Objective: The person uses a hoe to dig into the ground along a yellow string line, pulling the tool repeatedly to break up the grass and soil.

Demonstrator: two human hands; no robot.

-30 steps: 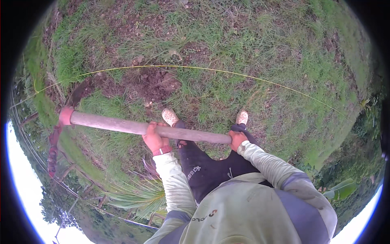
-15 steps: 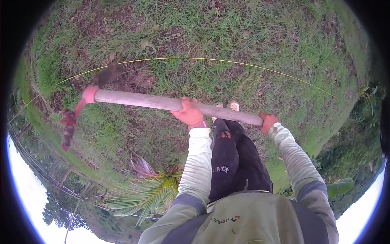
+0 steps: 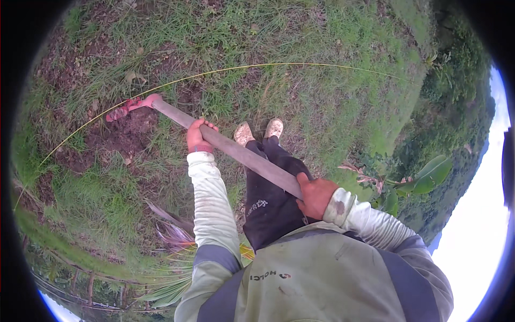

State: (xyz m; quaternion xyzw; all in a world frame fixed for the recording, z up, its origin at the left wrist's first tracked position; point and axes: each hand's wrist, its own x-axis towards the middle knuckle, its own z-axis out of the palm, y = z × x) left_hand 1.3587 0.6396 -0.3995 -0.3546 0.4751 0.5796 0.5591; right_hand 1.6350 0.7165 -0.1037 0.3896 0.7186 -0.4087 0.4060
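Grassy ground (image 3: pixel 332 110), apparently overcast sky (image 3: pixel 475 236)

The right hand (image 3: pixel 317 197) covers the end of the wooden handle (image 3: pixel 241 154). The red tool head (image 3: pixel 129 108) is blurred; whether it touches the soil (image 3: pixel 122 133) is unclear. The left sleeve (image 3: pixel 213 193) hides part of the palm frond (image 3: pixel 167 291).

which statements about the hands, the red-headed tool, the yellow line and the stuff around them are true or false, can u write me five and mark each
1. The left hand and right hand both grip the wooden handle. True.
2. The right hand is the one nearer the red tool head. False: the left hand is nearer it.
3. The thin yellow line passes above the pale shoes in the picture. True.
4. Both trouser legs are white. False: they are dark.
5. A broad green leaf shows on the picture's right side. True.
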